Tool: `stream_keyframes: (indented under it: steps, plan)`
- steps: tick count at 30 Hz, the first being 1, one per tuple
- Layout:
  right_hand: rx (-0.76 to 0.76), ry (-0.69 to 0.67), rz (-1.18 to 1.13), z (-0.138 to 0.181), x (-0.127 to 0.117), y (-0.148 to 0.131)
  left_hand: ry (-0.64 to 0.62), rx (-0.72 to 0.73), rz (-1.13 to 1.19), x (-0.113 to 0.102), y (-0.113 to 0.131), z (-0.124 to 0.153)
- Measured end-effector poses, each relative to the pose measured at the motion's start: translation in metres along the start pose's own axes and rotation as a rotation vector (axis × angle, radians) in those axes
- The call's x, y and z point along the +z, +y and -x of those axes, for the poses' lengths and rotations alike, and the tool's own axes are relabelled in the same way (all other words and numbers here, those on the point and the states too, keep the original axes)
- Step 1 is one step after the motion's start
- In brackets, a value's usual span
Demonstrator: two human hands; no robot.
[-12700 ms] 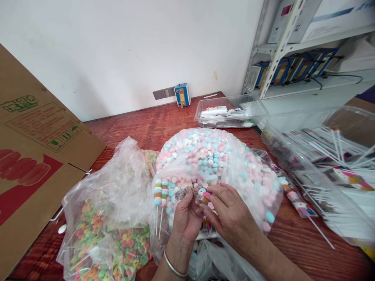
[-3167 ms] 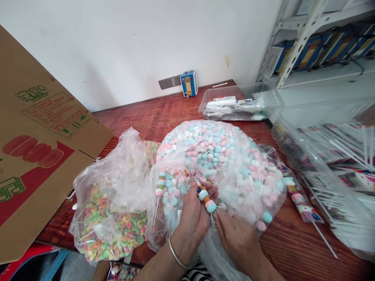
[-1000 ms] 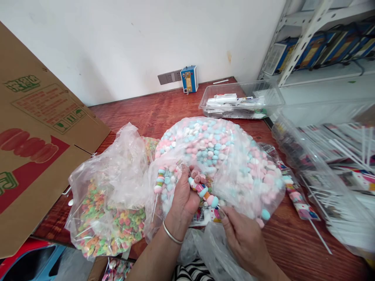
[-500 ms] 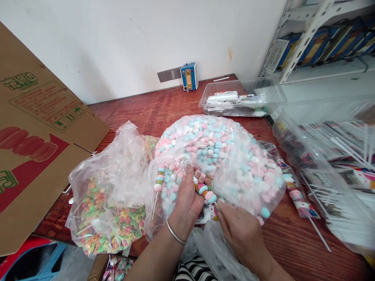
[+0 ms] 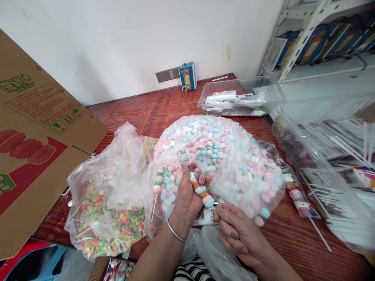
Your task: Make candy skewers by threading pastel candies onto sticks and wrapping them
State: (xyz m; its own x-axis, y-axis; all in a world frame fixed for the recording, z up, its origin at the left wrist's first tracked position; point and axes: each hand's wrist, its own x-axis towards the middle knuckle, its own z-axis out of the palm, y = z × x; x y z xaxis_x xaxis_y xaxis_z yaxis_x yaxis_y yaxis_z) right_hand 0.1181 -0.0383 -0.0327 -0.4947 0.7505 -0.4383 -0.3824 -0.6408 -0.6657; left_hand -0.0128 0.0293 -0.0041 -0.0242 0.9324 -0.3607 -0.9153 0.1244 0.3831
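1. Found at centre, low in front of a transparent marshmallow bag (image 5: 202,134): one candy skewer (image 5: 202,190), tilted, top towards upper left, stick (image 5: 215,208) towards lower right. Noted on skewer: blue, pink and orange pieces, with a brightly printed wrapper (image 5: 193,179) about the upper part. Lower reach of film: cannot tell.
2. Left hand (image 5: 188,197): fingers (image 5: 202,178) curled and, with thumb, clamped on the skewer's upper part; transparent wrapper end with printing protruding above. Worn at wrist: silver-coloured bangle (image 5: 175,231).
3. Right hand (image 5: 240,230): thumb and forefinger together, pinching the stick just below the lowest marshmallow; remaining fingers loosely curled.
4. Lying on left part of marshmallow bag: second skewer (image 5: 158,180), stick pointing downward.
5. Partly visible below: printed packaging (image 5: 207,215) and crumpled transparent plastic (image 5: 216,251).
6. To the left, on the red-brown worktop (image 5: 131,107): bag of multicoloured candy rings (image 5: 102,218); farther left, large cardboard box (image 5: 58,128).
7. To the right: wrapped skewer (image 5: 299,199), lying beside a large transparent tray (image 5: 307,154) of white sticks and printed wrappers.
8. Towards the back: smaller transparent tray (image 5: 234,111) holding mostly white items; blue-and-white device (image 5: 188,76) beside a wall socket (image 5: 167,75).
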Motion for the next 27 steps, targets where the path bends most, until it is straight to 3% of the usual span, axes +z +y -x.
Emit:
stream_keyframes:
  steps: [3,5,10,13,16,20,22,25,27]
  plan:
    - [0.072,-0.077,-0.132,0.0,0.004,0.0,-0.018,-0.04,0.014,0.005,0.0,0.002]
    - [-0.001,-0.019,-0.053,-0.003,0.005,0.0,-0.018,-0.04,-0.018,0.008,-0.004,0.005]
    - [-0.571,0.306,0.733,-0.011,0.002,-0.001,-0.034,-0.041,-0.14,0.004,-0.023,0.017]
    - [-0.707,0.364,0.945,-0.012,-0.004,-0.003,0.001,-0.011,-0.197,0.001,-0.024,0.017]
    - [-0.568,0.29,0.749,-0.009,-0.006,-0.003,0.028,0.054,-0.177,0.001,-0.011,0.01]
    - [-0.128,0.016,0.12,-0.003,0.0,-0.003,-0.047,0.03,-0.069,0.005,0.005,0.003]
    - [-0.003,-0.083,-0.12,0.0,0.004,-0.002,-0.049,0.01,-0.047,0.007,0.007,0.004]
    - [0.025,-0.149,-0.21,0.001,0.007,-0.001,-0.054,-0.033,-0.039,0.008,0.005,0.007]
    - [-0.046,-0.116,-0.061,0.001,0.007,-0.002,-0.066,-0.046,-0.06,0.01,0.003,0.009]
